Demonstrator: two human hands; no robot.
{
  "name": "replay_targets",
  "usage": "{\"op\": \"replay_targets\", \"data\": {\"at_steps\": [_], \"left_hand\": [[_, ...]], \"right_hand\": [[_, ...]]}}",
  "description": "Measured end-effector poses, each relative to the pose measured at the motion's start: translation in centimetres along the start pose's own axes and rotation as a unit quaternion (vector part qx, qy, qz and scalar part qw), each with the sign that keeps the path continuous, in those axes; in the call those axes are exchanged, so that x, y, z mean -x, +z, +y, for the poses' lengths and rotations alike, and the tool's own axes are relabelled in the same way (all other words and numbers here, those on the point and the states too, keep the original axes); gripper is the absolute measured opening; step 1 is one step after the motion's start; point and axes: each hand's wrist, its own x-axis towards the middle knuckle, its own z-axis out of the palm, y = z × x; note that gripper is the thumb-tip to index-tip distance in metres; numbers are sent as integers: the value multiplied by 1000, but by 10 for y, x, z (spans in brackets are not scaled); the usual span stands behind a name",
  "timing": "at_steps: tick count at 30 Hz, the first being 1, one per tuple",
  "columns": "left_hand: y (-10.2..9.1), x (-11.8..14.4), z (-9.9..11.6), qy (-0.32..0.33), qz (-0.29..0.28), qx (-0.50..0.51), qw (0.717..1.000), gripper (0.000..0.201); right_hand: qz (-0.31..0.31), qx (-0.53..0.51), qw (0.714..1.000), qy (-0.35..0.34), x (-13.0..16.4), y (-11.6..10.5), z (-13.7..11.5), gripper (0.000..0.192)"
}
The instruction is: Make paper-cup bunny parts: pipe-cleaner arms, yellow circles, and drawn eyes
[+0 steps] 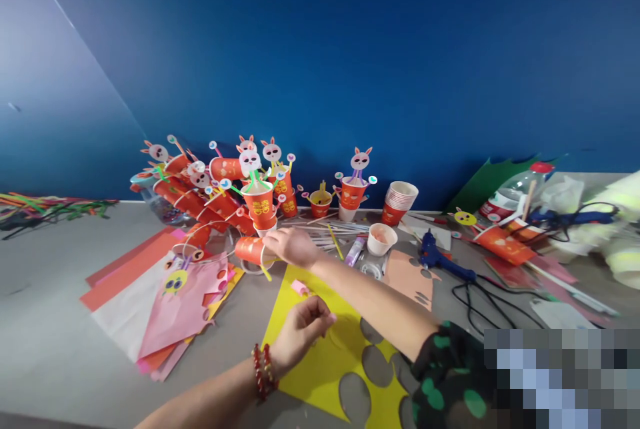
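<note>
Yellow paper [310, 386] with big round holes lies on the gray table [45, 296], under the left hand [305, 329]. That hand's thumb and fingers are curled in close, but it is hard to tell if they pinch anything. A little pink piece [300, 287] is on the paper just past them. The right hand [291, 246] reaches across to a red cup [249, 250] lying on its side, left of the paper's far end. Its fingers are at the cup's open end, but whether they grip it cannot be told. Behind stands another red cup [258, 205] with a white bunny face [250, 160].
</note>
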Motion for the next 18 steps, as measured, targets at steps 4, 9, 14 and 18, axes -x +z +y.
{"op": "replay_targets", "data": {"at_steps": [4,9,14,18], "left_hand": [[-1,-1,-1,-1,-4,-20,1000,41],[-1,-1,-4,4,-5,-25,1000,43],[0,-1,-4,7,-20,-31,999,43],[1,0,-2,12,-25,-29,999,45]], "right_hand": [[9,-30,999,-1,17,-8,37,27],[13,-41,999,6,32,-16,68,31],[-11,-56,997,-58,17,-9,27,25],[-64,-66,991,-96,-7,15,-18,15]]}}
